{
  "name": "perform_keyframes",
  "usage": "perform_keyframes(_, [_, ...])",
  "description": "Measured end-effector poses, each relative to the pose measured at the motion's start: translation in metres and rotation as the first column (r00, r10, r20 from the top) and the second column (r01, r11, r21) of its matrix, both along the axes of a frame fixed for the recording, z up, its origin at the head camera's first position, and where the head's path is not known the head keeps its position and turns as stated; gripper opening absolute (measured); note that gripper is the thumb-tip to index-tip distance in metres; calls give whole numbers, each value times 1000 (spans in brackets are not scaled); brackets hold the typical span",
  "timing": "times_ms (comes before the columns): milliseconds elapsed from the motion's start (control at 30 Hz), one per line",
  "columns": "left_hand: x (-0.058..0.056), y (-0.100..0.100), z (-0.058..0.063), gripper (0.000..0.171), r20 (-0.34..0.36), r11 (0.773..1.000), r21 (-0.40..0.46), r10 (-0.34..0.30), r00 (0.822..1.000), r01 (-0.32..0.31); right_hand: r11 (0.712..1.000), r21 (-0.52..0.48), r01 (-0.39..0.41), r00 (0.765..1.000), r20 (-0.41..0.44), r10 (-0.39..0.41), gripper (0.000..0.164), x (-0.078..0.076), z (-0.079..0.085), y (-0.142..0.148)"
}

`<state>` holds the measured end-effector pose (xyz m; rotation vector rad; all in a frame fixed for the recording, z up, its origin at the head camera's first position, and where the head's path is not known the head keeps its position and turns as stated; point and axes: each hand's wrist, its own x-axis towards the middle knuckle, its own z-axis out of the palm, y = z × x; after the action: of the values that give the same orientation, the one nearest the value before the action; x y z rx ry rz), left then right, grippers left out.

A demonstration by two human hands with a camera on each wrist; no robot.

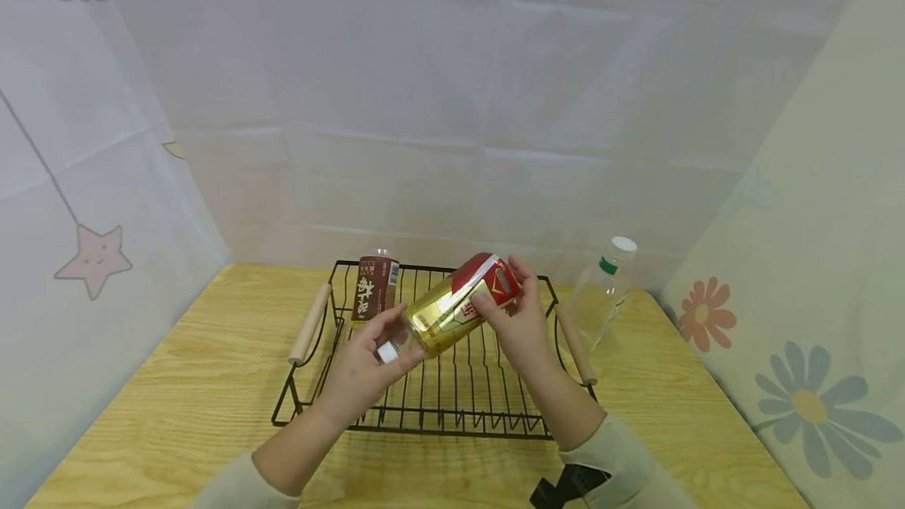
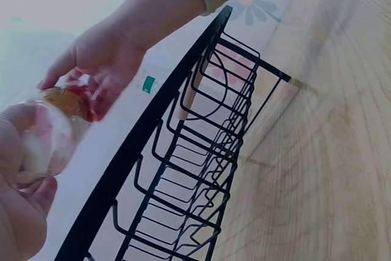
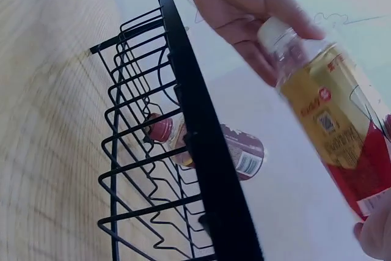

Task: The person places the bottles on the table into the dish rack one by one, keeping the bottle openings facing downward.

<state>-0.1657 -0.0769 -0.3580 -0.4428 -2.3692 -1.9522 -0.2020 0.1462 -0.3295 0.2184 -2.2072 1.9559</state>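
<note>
Above the wood-grain table (image 1: 177,352), left hand (image 1: 359,368) and right hand (image 1: 522,330) grip a gold-and-red-labelled bottle (image 1: 445,310) — neck and base, apparently for steadiness.

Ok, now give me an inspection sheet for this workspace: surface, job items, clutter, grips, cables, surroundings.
Surface: wood-grain table, bearing a black wire rack with wooden handles.
Job items: gold-and-red-labelled bottle, white-capped, tilted above the rack, cap end lower; brown-labelled bottle, cap down in the rack.
Clutter: clear bottle with a green band, standing right of the rack.
Grips: left grip holds the gold-and-red-labelled bottle's neck end; right grip holds its base end; black device at the right wrist.
Cables: nothing seen.
Surroundings: creased wall sheeting, printed with flowers and a star.
</note>
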Motion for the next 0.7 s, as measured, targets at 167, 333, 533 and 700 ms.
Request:
perform_keyframes(167, [1,2,-5,75,20,993,-7,-121,992,121,1000,-24,-5,999,-50,4,81,3,5,-3])
perform_keyframes(333, [2,4,-8,76,13,990,-13,-138,990,138,998,-57,-13,998,-65,9,82,6,8,-7])
perform_keyframes(533, [3,6,-7,76,32,994,3,-106,994,106,994,-108,-29,997,-74,21,81,7,11,-11])
perform_keyframes(700, [2,6,-9,75,25,995,7,-103,994,102,992,-120,-41,998,-59,34,79,5,12,-13])
